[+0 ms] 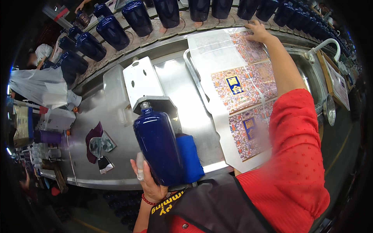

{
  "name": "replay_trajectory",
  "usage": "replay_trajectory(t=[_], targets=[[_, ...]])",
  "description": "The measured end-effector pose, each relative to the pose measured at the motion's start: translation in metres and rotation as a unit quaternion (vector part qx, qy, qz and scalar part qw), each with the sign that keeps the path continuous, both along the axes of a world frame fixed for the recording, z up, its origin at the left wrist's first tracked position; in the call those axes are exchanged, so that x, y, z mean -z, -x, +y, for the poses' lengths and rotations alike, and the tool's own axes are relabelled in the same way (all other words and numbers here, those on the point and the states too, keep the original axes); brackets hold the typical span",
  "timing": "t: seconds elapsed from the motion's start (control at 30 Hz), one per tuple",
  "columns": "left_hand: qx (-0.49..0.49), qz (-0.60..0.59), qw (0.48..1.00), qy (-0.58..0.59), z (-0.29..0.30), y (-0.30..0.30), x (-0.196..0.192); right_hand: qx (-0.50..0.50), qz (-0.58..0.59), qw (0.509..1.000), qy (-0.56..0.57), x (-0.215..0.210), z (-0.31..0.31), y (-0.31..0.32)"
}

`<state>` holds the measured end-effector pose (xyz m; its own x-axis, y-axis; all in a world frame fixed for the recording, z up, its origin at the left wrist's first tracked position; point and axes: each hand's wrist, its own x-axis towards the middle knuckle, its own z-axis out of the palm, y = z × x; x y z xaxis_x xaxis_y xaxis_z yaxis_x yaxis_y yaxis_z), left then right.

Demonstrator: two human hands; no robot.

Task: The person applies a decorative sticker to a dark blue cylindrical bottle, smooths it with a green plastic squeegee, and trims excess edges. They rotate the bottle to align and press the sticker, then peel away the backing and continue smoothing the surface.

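My left hand (pixel 149 186), with white wrapping on a finger, is closed round the lower end of a glossy dark-blue bottle (pixel 159 149). The bottle leans, with its bare neck against a grey angled rest on a white block (pixel 142 79). A folded blue cloth (pixel 190 158) lies right beside it. My right arm stretches far across flower-patterned printed sheets (pixel 237 89) with blue-and-gold labels. At their far edge, my right hand (pixel 258 32) touches the top sheet, its fingers apart. Whether it pinches the paper's edge is hard to see.
Several blue bottles (pixel 168 11) stand in a curved row along a slatted conveyor (pixel 182 29) at the back. A sink with a white tap (pixel 328 44) is at right. On the steel table (pixel 89 116) lie a dark-red cloth (pixel 92 141) and small scrapers. A plastic bag (pixel 40 87) hangs left.
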<state>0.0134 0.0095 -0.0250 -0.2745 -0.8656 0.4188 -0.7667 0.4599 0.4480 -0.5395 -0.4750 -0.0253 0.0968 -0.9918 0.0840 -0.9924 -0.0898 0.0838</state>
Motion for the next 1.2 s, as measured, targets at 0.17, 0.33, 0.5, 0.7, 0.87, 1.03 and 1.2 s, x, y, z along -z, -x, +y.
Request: replay_trajectory(t=[0.17,0.33,0.5,0.7,0.87,1.03,1.2], targets=[[-0.014,0.004,1.000,-0.001,0.002,-0.001,0.002,-0.066,-0.010,0.996,0.053,0.003,-0.014,0.000],[-0.008,0.004,1.000,-0.001,0.000,0.000,0.001,-0.052,0.023,0.979,0.197,0.005,0.012,-0.021],[-0.011,0.006,1.000,0.016,-0.002,0.005,-0.002,-0.006,0.096,0.953,0.289,-0.016,0.045,-0.037],[-0.017,0.007,1.000,0.018,-0.004,0.010,-0.005,-0.080,0.172,0.910,0.368,-0.069,0.075,-0.052],[-0.013,0.002,1.000,0.023,-0.004,0.011,-0.007,-0.033,0.094,0.927,0.363,-0.109,0.095,-0.056],[-0.018,-0.014,0.999,0.024,-0.003,0.012,-0.008,-0.013,0.061,0.907,0.416,-0.155,0.091,-0.047],[-0.017,0.020,0.999,0.034,-0.004,0.013,-0.006,-0.086,0.084,0.931,0.345,-0.205,0.117,-0.082]])
